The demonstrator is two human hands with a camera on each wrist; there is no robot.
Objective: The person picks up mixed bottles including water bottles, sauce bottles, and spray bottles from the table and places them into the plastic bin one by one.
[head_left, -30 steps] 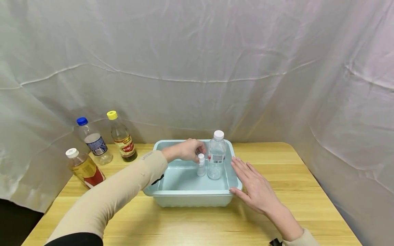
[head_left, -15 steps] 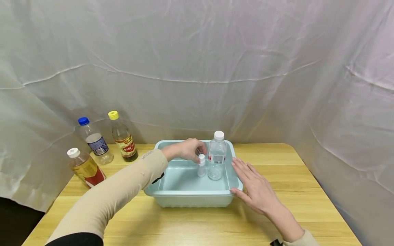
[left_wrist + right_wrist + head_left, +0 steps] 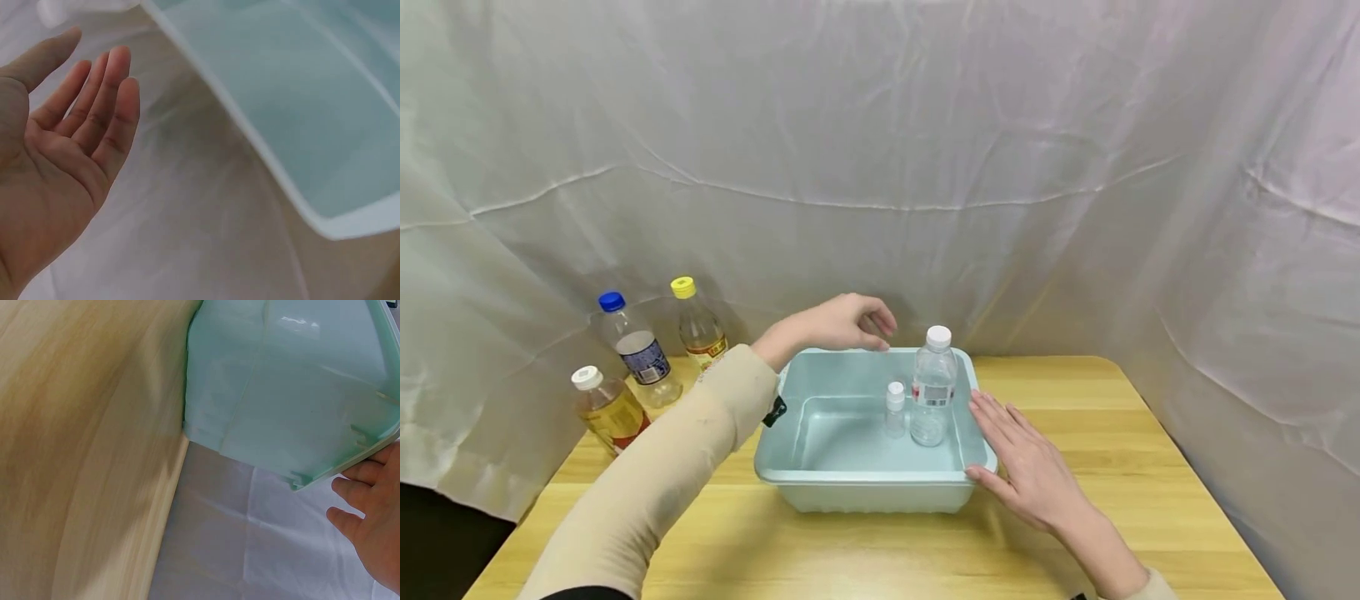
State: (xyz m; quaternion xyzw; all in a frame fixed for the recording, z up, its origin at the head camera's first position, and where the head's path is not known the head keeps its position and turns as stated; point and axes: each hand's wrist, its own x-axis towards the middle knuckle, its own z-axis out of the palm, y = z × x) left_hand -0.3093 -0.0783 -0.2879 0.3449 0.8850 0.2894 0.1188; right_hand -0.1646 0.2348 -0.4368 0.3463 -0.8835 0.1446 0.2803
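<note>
A pale blue-green plastic basin [image 3: 842, 477] sits on the wooden table. Inside it, toward the right, stand a small clear bottle with a white cap [image 3: 895, 410] and a taller clear water bottle [image 3: 932, 392], both upright. My left hand [image 3: 842, 322] hovers over the basin's back rim, fingers loosely bent and holding nothing. In the left wrist view the palm [image 3: 62, 162] faces the camera with the fingers apart from the basin. My right hand [image 3: 1026, 458] rests against the basin's right rim with straight fingers, and the right wrist view shows its fingers [image 3: 356, 494] by the rim's underside.
At the table's left stand a bottle with a blue cap [image 3: 643, 358], one with a yellow cap [image 3: 702, 333] and a yellow-labelled bottle with a white cap [image 3: 612, 412]. My left forearm [image 3: 662, 458] passes in front of them. A grey cloth [image 3: 880, 167] hangs behind the table.
My left hand has let go of the small bottle and moved up and back over the basin's rim. The bottle stays upright in the basin. My right hand keeps its place.
</note>
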